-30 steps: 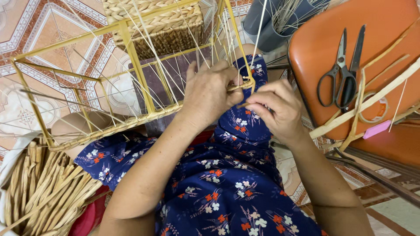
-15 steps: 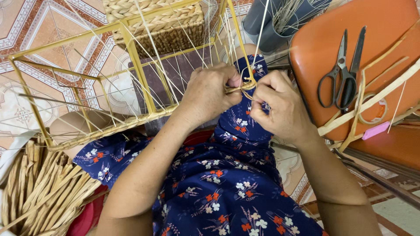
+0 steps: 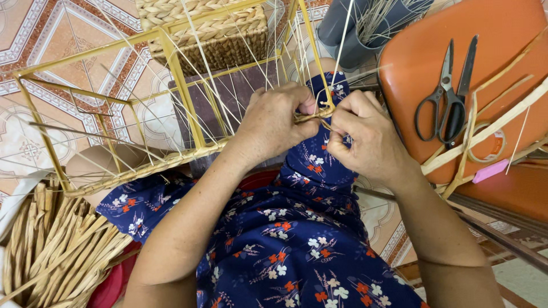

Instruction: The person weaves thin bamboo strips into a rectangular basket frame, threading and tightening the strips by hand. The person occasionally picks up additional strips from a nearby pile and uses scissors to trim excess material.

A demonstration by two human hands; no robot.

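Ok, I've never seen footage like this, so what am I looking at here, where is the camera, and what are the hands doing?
The camera sits on a person's head, looking down at their lap. The left hand and right hand pinch a straw strand at a corner of a yellow wire frame strung with thin fibres. Scissors lie on an orange chair to the right. A bundle of straw strips sits lower left, and a woven basket stands behind the frame.

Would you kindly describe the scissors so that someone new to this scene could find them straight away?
Look to the orange chair seat on the right of the head view. The scissors lie on it, blades pointing up and away, dark loop handles nearest the person. They are the only metal tool there; the pale straw strips and pink piece beside them are flat.
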